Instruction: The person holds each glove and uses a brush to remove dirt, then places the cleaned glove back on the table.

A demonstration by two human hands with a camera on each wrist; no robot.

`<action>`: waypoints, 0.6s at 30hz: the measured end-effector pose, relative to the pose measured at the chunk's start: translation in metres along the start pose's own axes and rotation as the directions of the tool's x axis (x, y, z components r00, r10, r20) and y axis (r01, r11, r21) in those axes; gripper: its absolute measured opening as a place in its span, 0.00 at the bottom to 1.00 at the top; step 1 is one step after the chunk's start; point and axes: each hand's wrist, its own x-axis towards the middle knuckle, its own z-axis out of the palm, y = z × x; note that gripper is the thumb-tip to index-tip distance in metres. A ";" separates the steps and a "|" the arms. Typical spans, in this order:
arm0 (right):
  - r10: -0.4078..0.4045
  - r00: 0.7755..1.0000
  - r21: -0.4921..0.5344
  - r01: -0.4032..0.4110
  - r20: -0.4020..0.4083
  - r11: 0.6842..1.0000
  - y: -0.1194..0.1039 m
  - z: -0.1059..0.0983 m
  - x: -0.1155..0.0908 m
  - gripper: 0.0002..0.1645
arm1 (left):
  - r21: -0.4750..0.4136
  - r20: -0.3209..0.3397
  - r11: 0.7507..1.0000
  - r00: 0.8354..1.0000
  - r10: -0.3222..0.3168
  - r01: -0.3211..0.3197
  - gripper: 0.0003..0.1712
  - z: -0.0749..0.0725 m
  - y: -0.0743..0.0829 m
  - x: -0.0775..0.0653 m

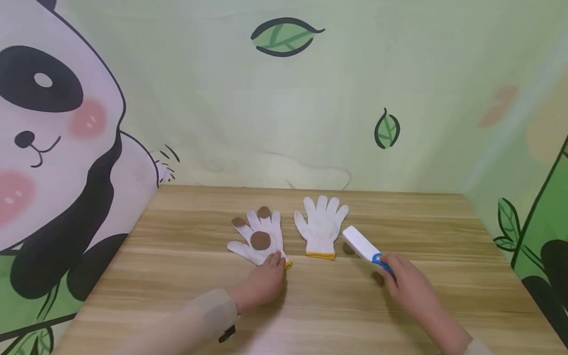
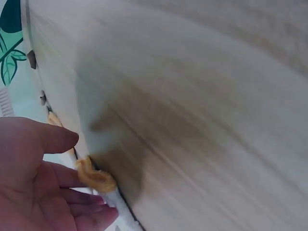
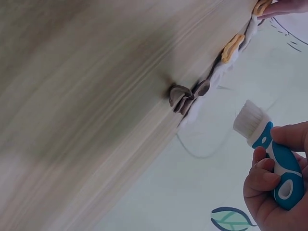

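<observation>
A white knitted glove point(image 1: 276, 231) lies palm-side flat on the table, with brown round pieces point(image 1: 260, 240) on its palm and two fingertips. My left hand point(image 1: 263, 281) touches this glove near its yellow cuff point(image 2: 96, 177); its fingers are extended and the thumb stands apart. In my right hand point(image 1: 410, 286) is a brush with a white head point(image 1: 361, 242) and a blue-and-white handle point(image 3: 287, 161), gripped by the handle. Its bristles point(image 3: 248, 119) point down over the table, right of a second white glove point(image 1: 322, 224) with no brown pieces showing.
Two loose brown pieces lie on the wooden table point(image 1: 319, 305), one under the brush head point(image 1: 348, 248), the other beside the right hand point(image 1: 378, 279). Behind the table's far edge stands a green wall point(image 1: 213, 98) printed with leaves and a panda point(image 1: 49, 123).
</observation>
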 end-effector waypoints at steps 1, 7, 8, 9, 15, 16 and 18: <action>0.000 1.000 -0.001 0.000 0.002 1.000 0.000 0.000 0.000 0.11 | 0.010 0.000 1.000 1.000 -0.001 0.001 0.26 0.000 -0.001 0.000; 0.002 1.000 -0.003 -0.002 0.009 1.000 0.003 0.001 -0.004 0.12 | -0.003 0.008 1.000 1.000 0.021 -0.021 0.22 -0.001 -0.003 -0.005; 0.003 1.000 -0.001 -0.003 0.010 1.000 0.003 0.001 -0.004 0.12 | -0.003 0.005 0.999 0.999 0.032 -0.032 0.22 -0.001 -0.003 -0.007; 0.005 1.000 0.001 -0.005 0.015 1.000 0.003 0.001 -0.004 0.12 | 0.004 0.011 0.999 0.999 0.045 -0.045 0.22 -0.001 -0.003 -0.009; -0.020 1.000 -0.010 0.020 0.012 1.000 0.000 0.005 -0.004 0.12 | 0.100 0.037 0.979 0.983 0.177 -0.180 0.23 0.002 -0.002 -0.031; -0.026 1.000 -0.016 0.026 0.012 1.000 0.000 0.006 -0.005 0.12 | 0.107 0.038 0.974 0.980 0.197 -0.200 0.23 0.003 -0.002 -0.036; -0.030 0.999 -0.026 0.030 0.020 0.999 0.000 0.008 -0.007 0.12 | 0.123 0.025 0.967 0.974 0.223 -0.225 0.23 0.008 0.001 -0.046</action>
